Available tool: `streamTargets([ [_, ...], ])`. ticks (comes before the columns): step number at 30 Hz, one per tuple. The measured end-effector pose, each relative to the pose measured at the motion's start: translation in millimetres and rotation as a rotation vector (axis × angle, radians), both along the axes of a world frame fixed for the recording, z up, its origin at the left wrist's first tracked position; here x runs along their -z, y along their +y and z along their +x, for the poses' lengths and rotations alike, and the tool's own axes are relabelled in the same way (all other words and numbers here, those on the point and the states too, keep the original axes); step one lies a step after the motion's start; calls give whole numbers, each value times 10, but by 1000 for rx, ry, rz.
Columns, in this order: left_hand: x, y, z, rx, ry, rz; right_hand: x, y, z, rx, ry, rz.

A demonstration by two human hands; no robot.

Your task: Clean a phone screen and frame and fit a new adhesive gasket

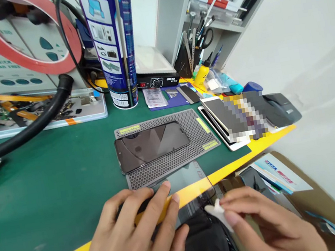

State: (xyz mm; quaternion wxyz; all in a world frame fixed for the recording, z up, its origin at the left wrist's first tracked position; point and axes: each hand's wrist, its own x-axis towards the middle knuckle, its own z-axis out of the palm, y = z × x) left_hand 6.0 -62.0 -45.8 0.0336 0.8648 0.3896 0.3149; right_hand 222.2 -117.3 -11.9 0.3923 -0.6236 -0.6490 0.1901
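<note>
At far left on our counter (37,194), a black hose (36,127) curves in front of a parts tray (91,117), with a red ring (39,70) standing beyond it and a tall spray can (115,44) to its right. Nearer us, our left hand (134,234) spreads its fingers over a clear panel (189,177); with its underside hidden, we cannot tell whether it grips or merely steadies it. Beyond, a dark-faced phone (153,145) lies flat, face up, on a perforated gray mat (196,133). The panel lies at the mat's near side and reaches past the counter's yellow edge. Farther right, our right hand (260,221) pinches a bunched white wipe (219,215) between thumb and fingers, just beside the panel.

We judge the work to be partway along: the phone looks whole and in position, the panel is off its face, and wiping appears unfinished. How clean the panel is, we cannot tell. White-edged devices (217,113) lie stacked right of the mat, above an open cardboard box (320,173) at far right.
</note>
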Motion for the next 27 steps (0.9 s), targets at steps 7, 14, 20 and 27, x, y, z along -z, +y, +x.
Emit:
streamTargets([
  [7,75,11,-29,56,-21,92,103,57,58,196,571,-477],
  [14,110,-50,-23,31,-39,34,230,51,120,117,866,-469],
  [20,211,23,-50,62,5,114,193,94,132,237,678,-215],
  [27,166,-19,-61,83,-26,133,345,84,77,151,-69,262],
])
